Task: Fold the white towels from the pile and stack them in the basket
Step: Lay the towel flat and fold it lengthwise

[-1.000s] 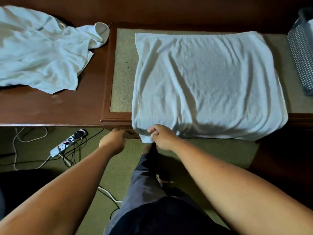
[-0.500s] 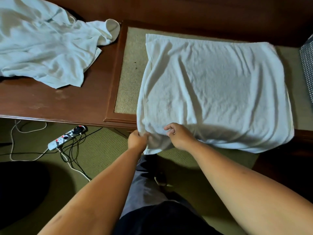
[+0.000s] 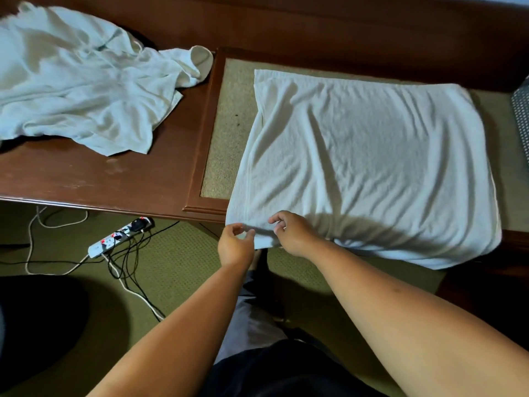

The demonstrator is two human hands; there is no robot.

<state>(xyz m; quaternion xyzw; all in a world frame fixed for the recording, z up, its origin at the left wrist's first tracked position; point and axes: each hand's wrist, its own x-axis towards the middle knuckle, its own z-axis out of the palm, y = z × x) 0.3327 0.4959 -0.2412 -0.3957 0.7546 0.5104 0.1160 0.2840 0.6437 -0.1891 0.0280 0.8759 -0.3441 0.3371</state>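
The half-folded white towel [image 3: 366, 156] lies spread on the right part of the tabletop [image 3: 114, 179], its near edge hanging over the front. Both hands sit close together at its near left corner. The left hand [image 3: 235, 246] pinches the corner itself with curled fingers, and the right hand [image 3: 296, 234] just beside it pinches the near edge, though how many layers either one holds cannot be told. That is the main risk: if only the top layer is caught, the layers would likely part when lifted and the fold come out uneven. With both hands at one corner, the far and right side of the towel is uncontrolled, so it may drag, and the deep creases across it may get folded in. The overhang could also slide off onto the floor [image 3: 177, 267], where a power strip [image 3: 114, 239] and cables lie. The unfolded pile [image 3: 80, 81] waits at the far left, well apart. The basket [image 3: 521, 116] shows only at the far right edge, so the carry to it runs the tabletop's whole length.
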